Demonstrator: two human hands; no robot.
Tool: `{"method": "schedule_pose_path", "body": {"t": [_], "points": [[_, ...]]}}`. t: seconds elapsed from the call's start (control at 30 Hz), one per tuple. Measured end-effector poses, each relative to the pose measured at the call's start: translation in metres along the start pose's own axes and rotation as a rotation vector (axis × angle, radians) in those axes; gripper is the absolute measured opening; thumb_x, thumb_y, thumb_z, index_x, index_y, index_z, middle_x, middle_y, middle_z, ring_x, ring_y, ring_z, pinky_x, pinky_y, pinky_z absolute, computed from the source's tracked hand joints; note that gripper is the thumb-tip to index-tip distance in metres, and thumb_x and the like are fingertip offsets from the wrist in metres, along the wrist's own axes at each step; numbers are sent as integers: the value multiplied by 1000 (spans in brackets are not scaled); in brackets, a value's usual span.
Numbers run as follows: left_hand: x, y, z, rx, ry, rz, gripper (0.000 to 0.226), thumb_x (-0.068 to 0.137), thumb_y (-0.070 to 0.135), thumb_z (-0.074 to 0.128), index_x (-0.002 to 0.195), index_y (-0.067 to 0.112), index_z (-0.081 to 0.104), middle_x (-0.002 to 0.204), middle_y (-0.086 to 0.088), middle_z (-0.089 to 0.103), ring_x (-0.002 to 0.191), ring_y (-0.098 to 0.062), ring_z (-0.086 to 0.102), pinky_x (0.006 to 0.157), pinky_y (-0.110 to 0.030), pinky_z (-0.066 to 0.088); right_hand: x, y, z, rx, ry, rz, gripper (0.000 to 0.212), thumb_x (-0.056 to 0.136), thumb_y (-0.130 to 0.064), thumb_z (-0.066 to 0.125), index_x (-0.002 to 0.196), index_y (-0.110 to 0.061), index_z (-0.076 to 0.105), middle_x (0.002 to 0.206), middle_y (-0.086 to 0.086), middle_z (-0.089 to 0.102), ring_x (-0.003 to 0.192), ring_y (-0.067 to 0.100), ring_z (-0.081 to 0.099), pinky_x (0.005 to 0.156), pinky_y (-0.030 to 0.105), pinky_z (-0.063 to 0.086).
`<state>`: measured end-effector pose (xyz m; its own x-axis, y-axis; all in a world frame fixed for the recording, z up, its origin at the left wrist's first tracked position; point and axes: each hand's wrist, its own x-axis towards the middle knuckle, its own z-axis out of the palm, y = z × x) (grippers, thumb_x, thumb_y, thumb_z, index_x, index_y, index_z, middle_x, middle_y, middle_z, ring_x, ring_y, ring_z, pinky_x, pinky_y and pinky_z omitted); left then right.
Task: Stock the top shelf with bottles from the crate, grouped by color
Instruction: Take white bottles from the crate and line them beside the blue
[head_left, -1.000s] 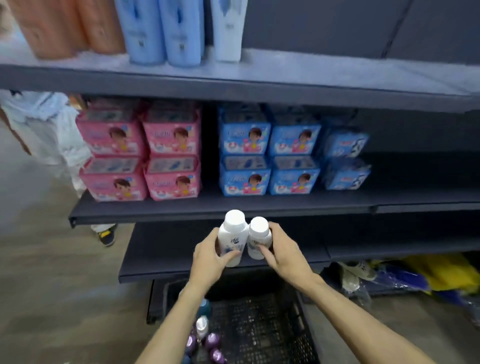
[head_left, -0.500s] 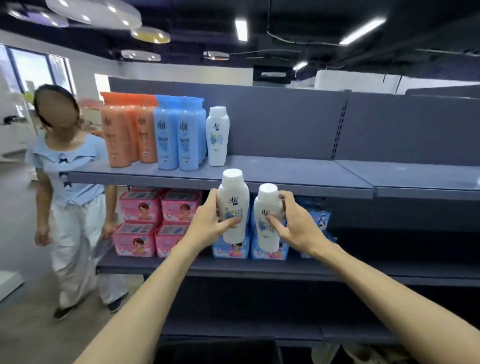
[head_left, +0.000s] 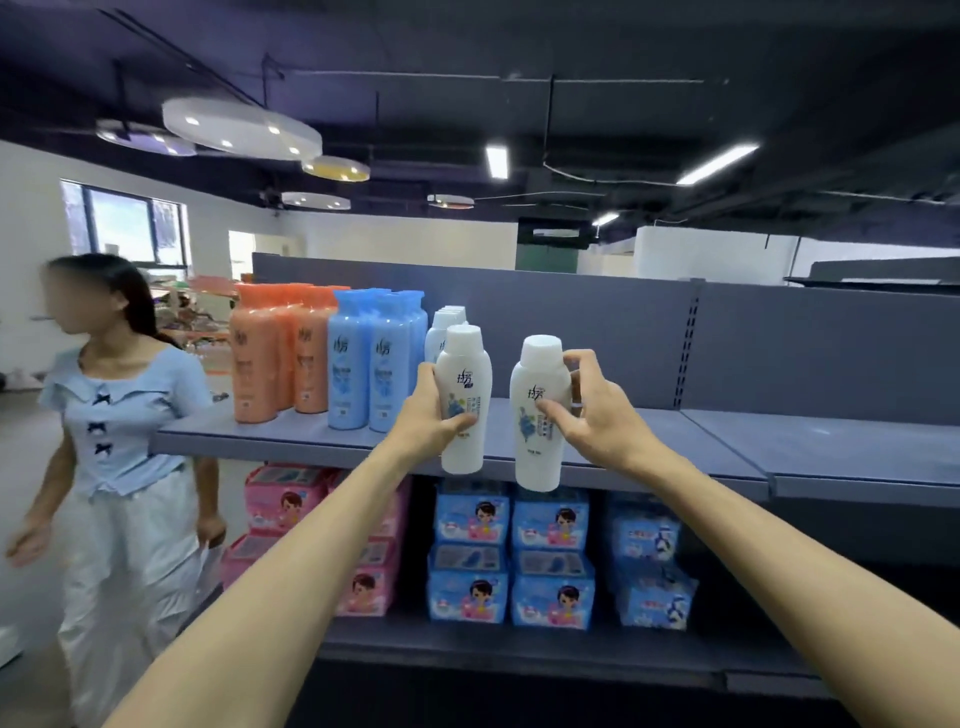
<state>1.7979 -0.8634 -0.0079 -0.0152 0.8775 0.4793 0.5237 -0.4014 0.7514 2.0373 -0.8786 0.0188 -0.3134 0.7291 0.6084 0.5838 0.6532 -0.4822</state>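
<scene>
Now my left hand (head_left: 428, 415) grips one white bottle (head_left: 464, 400), my right hand (head_left: 592, 415) another white bottle (head_left: 537, 415), both upright at the top shelf (head_left: 291, 441) edge, beside the blue bottles (head_left: 374, 358).

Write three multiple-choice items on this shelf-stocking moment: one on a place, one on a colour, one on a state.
1. On the top shelf, the blue bottles stand
A. left of the orange bottles
B. between the orange bottles and the shelved white bottles
C. at the far right end

2. The two held bottles are
A. white
B. orange
C. purple

3. The right hand is
A. flat on the shelf
B. hanging empty
C. gripping a white bottle upright

Key: 1 B, orange, blue, white run left to right. 2 A, the left hand also holds a white bottle. 3 C, fingers curl round its body.
</scene>
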Motion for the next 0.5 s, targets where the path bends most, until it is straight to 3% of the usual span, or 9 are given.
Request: {"method": "schedule_pose_path", "body": {"t": [0.23, 0.37, 0.5], "points": [[49, -32, -13, -10, -16, -38, 48, 84, 19, 75, 113, 15, 37, 110, -1, 60, 104, -21, 61, 93, -43, 50, 49, 15, 33, 14, 12, 58, 43, 96, -26, 63, 129, -21, 35, 111, -3, 62, 97, 19, 65, 80, 33, 55], [70, -48, -20, -18, -55, -54, 49, 84, 21, 75, 115, 16, 38, 111, 1, 61, 101, -17, 61, 92, -41, 51, 70, 29, 45, 46, 57, 112, 41, 97, -26, 61, 130, -18, 37, 112, -3, 62, 96, 12, 63, 69, 15, 47], [82, -54, -18, 20, -61, -51, 48, 86, 21, 73, 118, 14, 38, 112, 1, 60, 100, -17, 60, 81, -28, 49, 89, 41, 53, 49, 58, 144, 40, 98, -28, 61, 128, -17, 38, 114, -1, 64, 95, 12, 63, 70, 20, 46]]}}
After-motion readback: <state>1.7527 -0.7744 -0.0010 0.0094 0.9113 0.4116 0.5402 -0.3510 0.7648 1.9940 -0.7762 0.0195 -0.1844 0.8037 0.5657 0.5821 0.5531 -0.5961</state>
